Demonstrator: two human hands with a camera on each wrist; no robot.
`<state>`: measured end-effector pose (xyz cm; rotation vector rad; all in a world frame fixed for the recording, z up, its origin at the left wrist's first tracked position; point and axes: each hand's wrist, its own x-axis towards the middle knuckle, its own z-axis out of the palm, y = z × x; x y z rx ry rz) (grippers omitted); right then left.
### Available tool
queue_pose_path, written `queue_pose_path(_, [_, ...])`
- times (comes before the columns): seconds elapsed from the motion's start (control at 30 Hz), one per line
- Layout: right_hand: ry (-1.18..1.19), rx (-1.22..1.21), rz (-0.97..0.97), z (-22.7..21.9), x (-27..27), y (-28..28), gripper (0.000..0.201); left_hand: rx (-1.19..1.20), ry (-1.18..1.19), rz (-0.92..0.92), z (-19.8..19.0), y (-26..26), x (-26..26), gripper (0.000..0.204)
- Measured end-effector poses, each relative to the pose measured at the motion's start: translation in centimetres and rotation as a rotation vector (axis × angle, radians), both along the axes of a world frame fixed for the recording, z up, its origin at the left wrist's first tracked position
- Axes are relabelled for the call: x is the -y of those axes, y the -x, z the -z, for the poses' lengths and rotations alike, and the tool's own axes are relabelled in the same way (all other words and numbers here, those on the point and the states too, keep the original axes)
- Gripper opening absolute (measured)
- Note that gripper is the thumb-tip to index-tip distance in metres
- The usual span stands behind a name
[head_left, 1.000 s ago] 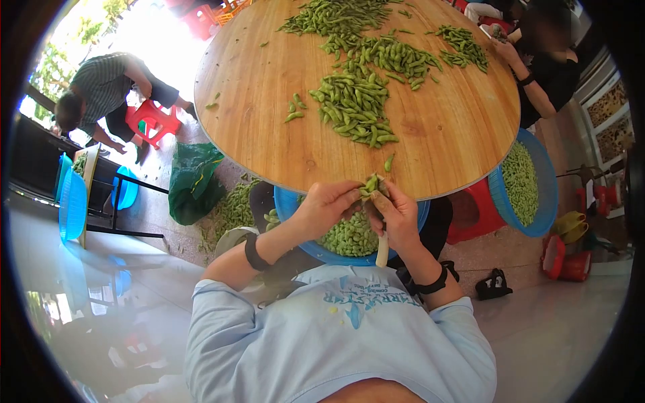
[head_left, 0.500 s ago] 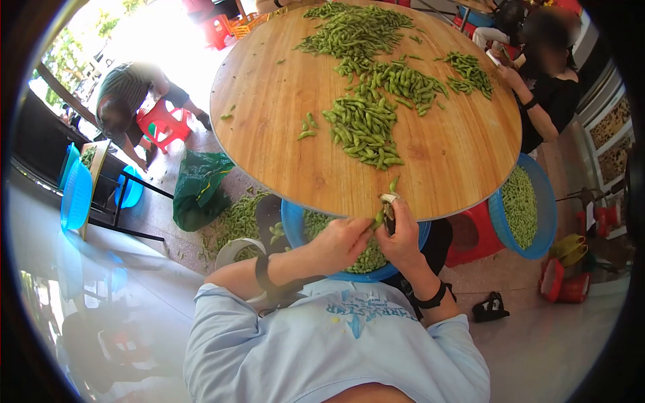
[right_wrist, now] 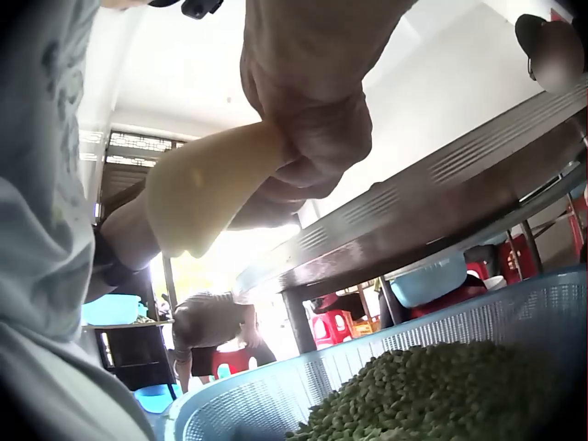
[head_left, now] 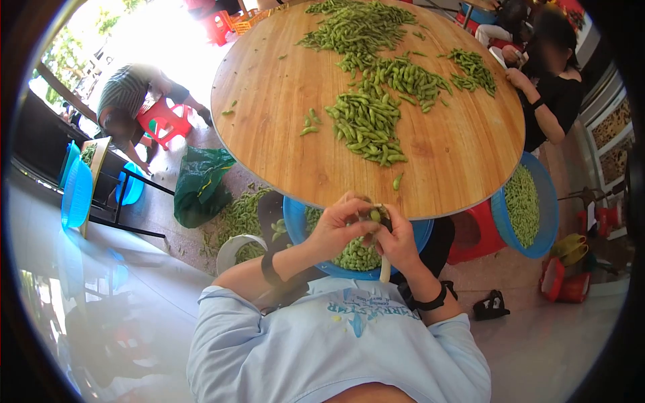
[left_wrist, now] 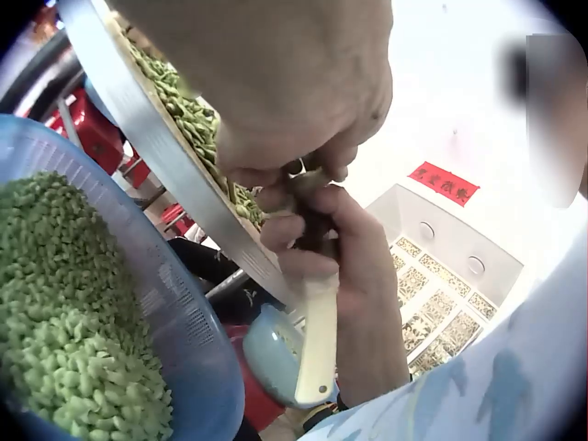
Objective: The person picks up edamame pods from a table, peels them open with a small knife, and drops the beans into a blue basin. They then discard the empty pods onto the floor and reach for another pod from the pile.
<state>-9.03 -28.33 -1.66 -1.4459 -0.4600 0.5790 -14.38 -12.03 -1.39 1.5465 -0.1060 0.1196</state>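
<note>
My left hand [head_left: 339, 225] and right hand [head_left: 396, 236] meet over the table's near edge, above a blue plastic basket [head_left: 424, 236] of shelled beans [head_left: 359, 257]. Between the fingertips sits a green edamame pod [head_left: 375, 215], pinched by the left hand and largely covered by fingers. My right hand also grips a tool by its cream handle [left_wrist: 318, 354], which points down toward my shirt; its working end is hidden among the fingers. In the right wrist view the handle [right_wrist: 207, 184] sticks out below the curled hand.
Piles of edamame pods [head_left: 366, 124] lie on the round wooden table [head_left: 269, 141], with one loose pod [head_left: 398, 181] near me. A second blue basket [head_left: 545, 250] stands at right by a red stool [head_left: 474, 235]. Two other people are nearby. A green sack [head_left: 198, 185] and pods lie on the floor.
Half a second ago the cream handle pointed up past the right hand; now it hangs down again. My left hand has moved up and turned, its fingers now over the pod.
</note>
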Motion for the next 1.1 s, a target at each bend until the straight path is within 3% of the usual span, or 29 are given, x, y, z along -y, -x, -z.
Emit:
queue_pose_path(0.07, [0.073, 0.026, -0.033, -0.9, 0.7, -0.4, 0.021, -0.078, 0.311, -0.038, -0.8, -0.1, -0.2, 0.022])
queue_pose_path(0.13, [0.144, 0.053, -0.064, -0.6, 1.1, -0.6, 0.022, -0.158, 0.248, -0.029, -0.8, -0.2, -1.5, 0.02])
queue_pose_path(0.2, [0.051, 0.243, -0.068, 0.2, 0.9, -0.7, 0.028, -0.175, 0.201, -0.047, -0.8, -0.5, -2.2, 0.018])
queue_pose_path(0.43, [0.104, 0.032, -0.139, -1.0, 1.3, -0.5, 0.037, -0.28, 0.229, 0.028, -1.5, -0.1, -1.7, 0.011])
queue_pose_path(0.53, [0.161, 0.243, -0.166, -0.9, 1.3, -0.4, 0.039, -0.255, 0.195, 0.013, -0.4, 0.1, -1.6, 0.007])
queue_pose_path(0.6, [0.124, 0.885, -0.021, 0.0, 0.9, -0.7, 0.039, -0.226, 0.147, 0.006, -0.3, 0.3, -1.6, 0.006])
queue_pose_path(0.73, [0.113, 0.998, 0.0, 0.0, 1.0, -0.5, 0.044, -0.226, 0.144, 0.015, -0.4, 0.5, -1.5, 0.007])
queue_pose_path(0.8, [0.183, 0.324, -0.189, -0.2, 1.5, 0.2, 0.049, -0.231, 0.143, -0.011, -0.3, 0.7, -1.2, 0.007])
queue_pose_path(0.93, [-0.005, 0.174, -0.212, 0.4, 1.5, 0.3, 0.05, -0.233, 0.158, -0.037, -0.2, 0.6, -1.1, 0.008])
queue_pose_path(1.0, [-0.193, -0.119, -0.258, 0.4, 1.4, 0.6, 0.047, -0.222, 0.174, -0.036, 0.2, 0.6, -1.0, 0.008])
queue_pose_path(1.1, [-0.309, -0.202, -0.26, 1.2, 1.3, 0.5, 0.045, -0.214, 0.164, -0.029, 0.2, 0.6, -1.1, 0.009])
